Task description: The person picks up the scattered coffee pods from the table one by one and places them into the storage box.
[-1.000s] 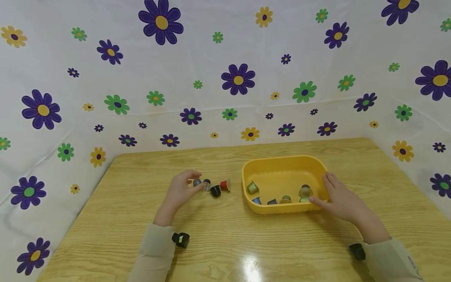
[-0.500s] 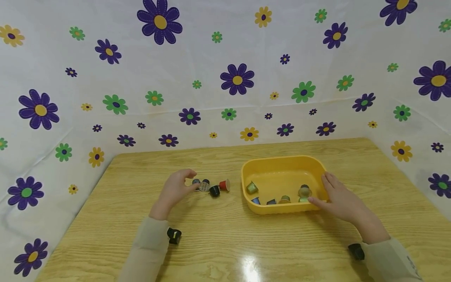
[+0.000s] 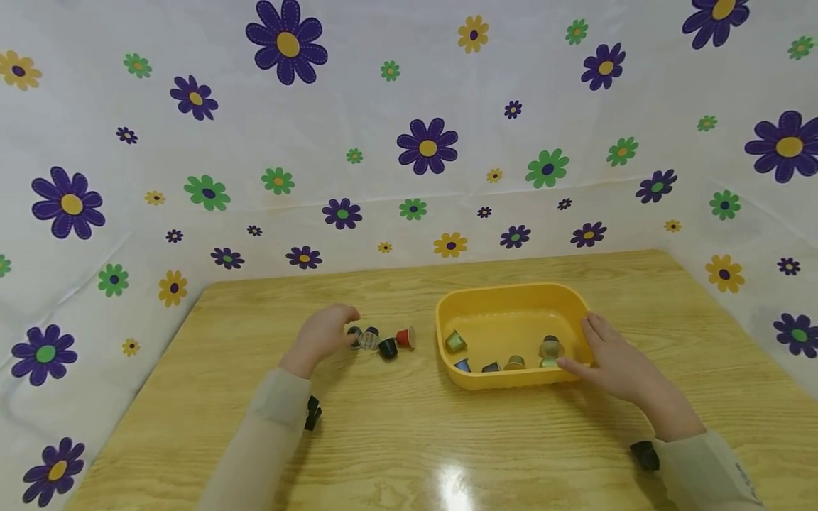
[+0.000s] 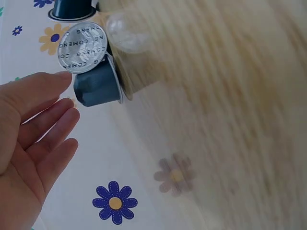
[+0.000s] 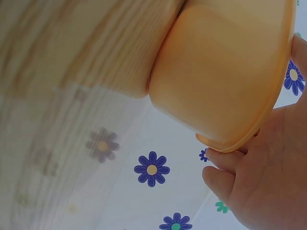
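My left hand [image 3: 322, 332] hovers at the left of a small cluster of coffee capsules, thumb and fingers apart with nothing between them. In the left wrist view its thumb tip is right by a capsule with a printed foil lid [image 4: 82, 47] and a dark teal capsule [image 4: 97, 86]. A black capsule [image 3: 387, 348] and a red capsule [image 3: 404, 338] lie at the cluster's right. My right hand [image 3: 623, 369] holds the yellow tray [image 3: 511, 379] at its right end, thumb over the front corner of the rim and fingers along the side.
Inside the tray are several capsules, among them a green capsule [image 3: 455, 342], a blue capsule [image 3: 463, 365] and a tan-lidded capsule [image 3: 515, 363]. Behind the wooden table [image 3: 383, 440] hangs a white flower-print cloth [image 3: 358, 106], which also rises at both sides.
My left hand has drawn slightly left and its forearm has swung left, leaving the foil-lidded capsule more exposed. The right hand stays on the tray; the head view shifts slightly.
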Available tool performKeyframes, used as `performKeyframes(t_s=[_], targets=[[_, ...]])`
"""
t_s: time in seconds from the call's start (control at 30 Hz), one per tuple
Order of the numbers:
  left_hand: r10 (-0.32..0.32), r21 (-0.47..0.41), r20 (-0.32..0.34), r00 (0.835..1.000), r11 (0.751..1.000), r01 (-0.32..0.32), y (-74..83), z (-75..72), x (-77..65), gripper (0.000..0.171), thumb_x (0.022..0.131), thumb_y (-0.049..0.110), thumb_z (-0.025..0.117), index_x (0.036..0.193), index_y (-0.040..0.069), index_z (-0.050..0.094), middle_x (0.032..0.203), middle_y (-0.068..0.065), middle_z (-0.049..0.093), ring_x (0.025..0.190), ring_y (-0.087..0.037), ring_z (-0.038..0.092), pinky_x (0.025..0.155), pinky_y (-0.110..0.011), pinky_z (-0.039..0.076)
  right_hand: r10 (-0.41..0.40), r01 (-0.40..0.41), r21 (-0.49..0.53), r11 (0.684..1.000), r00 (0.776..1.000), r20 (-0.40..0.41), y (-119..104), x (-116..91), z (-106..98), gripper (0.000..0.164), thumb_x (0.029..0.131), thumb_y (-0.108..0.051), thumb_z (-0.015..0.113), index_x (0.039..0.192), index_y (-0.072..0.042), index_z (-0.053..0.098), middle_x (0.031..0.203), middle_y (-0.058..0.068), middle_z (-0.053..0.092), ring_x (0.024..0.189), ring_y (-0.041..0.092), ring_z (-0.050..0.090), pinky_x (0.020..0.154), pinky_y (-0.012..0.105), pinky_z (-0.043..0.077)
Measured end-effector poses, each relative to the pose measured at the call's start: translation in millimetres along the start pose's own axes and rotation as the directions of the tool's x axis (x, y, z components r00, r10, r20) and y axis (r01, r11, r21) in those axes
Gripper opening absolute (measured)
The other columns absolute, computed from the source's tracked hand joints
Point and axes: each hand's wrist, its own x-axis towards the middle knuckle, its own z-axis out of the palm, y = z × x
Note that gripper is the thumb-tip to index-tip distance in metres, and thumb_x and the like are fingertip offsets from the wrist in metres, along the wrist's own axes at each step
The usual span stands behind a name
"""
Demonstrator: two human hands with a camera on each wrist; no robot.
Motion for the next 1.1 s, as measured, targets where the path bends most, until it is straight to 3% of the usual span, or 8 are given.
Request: performKeyframes(t_s=[0.3, 0.47, 1.1], targets=[[-0.028, -0.007, 0.083, 0.996, 1.0, 0.029, -5.8, 3.5, 4.5, 0.027, 0.078, 0.011, 0.067, 0.103, 0.001, 0.06, 0.1, -0.011, 0.06, 0.092, -0.026, 0.055, 0.079, -0.039, 0.045, 0.0, 0.0, -0.003, 1.0, 1.0, 0.002, -3.2, 0.6, -1.1, 0.092, 0.084, -0.053, 0.048, 0.131, 0.019, 0.018, 0.137, 0.034, 0.011, 0.124, 0.047, 0.013, 0.097, 0.057, 0.018], [-0.005, 0.004, 0.106, 0.994, 1.0, 0.005, -7.2, 5.9, 5.1, 0.028, 0.078, 0.009, 0.067, 0.104, 0.0, 0.06, 0.099, -0.012, 0.06, 0.092, -0.027, 0.056, 0.079, -0.04, 0.045, 0.003, -0.003, 0.0, 1.0, 1.0, 0.007, -3.4, 0.1, -1.0, 0.092, 0.084, -0.054, 0.048, 0.131, 0.018, 0.017, 0.138, 0.034, 0.01, 0.125, 0.047, 0.012, 0.097, 0.057, 0.018], [-0.002, -0.026, 0.106, 0.994, 1.0, 0.005, -10.5, 9.3, 5.4, 0.028, 0.079, 0.01, 0.066, 0.104, -0.001, 0.059, 0.099, -0.012, 0.061, 0.091, -0.027, 0.056, 0.08, -0.04, 0.045, 0.002, -0.002, -0.001, 1.0, 1.0, 0.007, -2.7, 0.9, -0.8, 0.092, 0.084, -0.053, 0.049, 0.132, 0.018, 0.017, 0.138, 0.034, 0.01, 0.125, 0.046, 0.012, 0.097, 0.057, 0.018]])
